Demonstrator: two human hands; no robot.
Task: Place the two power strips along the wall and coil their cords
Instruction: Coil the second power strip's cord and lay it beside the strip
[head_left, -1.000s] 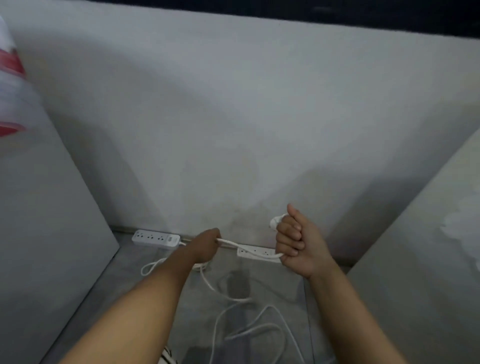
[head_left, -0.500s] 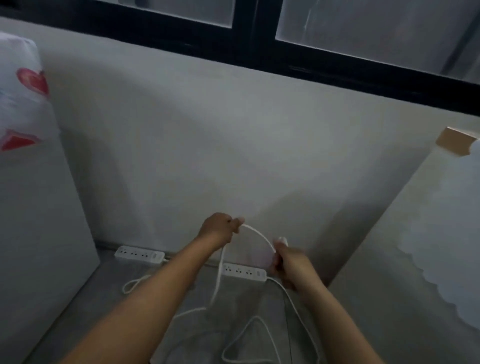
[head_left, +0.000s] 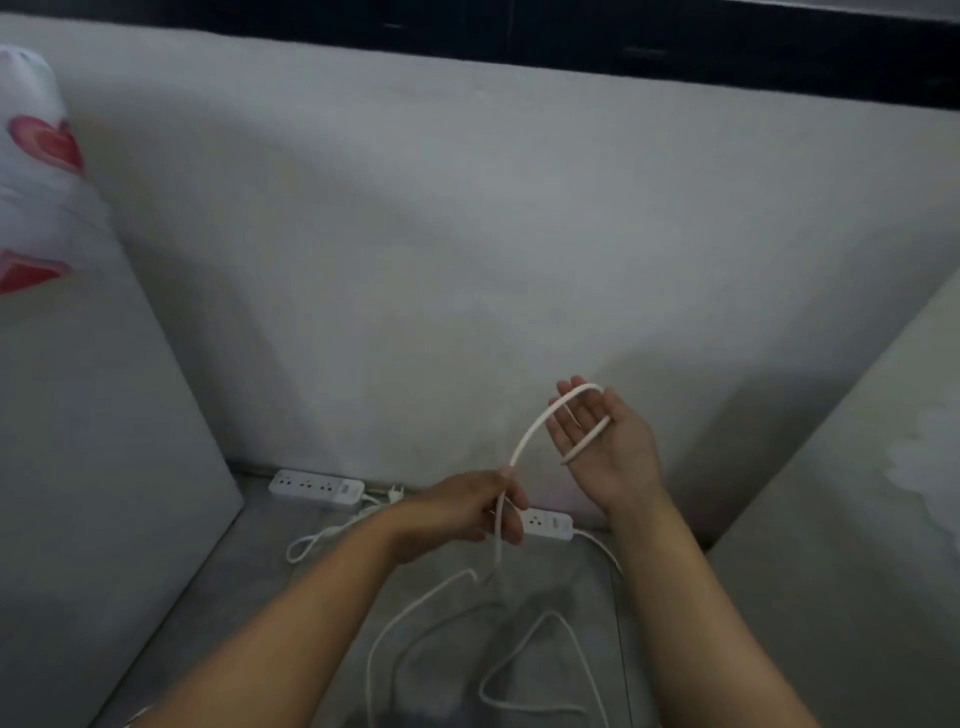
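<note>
Two white power strips lie on the grey floor against the wall: the left power strip (head_left: 316, 487) with its plug beside it, and the right power strip (head_left: 548, 524), partly hidden behind my left hand. My left hand (head_left: 467, 512) pinches the right strip's white cord (head_left: 524, 444) between thumb and fingers. From there the cord arcs up and loops over the fingers of my right hand (head_left: 605, 447), which is held palm-up with its fingers spread. The remaining cord (head_left: 524, 670) trails in loose bends on the floor below my arms.
A grey wall (head_left: 467, 260) rises behind the strips, with a dark window frame along the top. A tall white panel with red hearts (head_left: 62, 364) stands at the left. A pale slanted surface (head_left: 857, 519) closes in on the right.
My right hand has risen and opened from a fist into a flat palm, with the cord now draped around it. My left hand has dropped lower, still pinching the cord.
</note>
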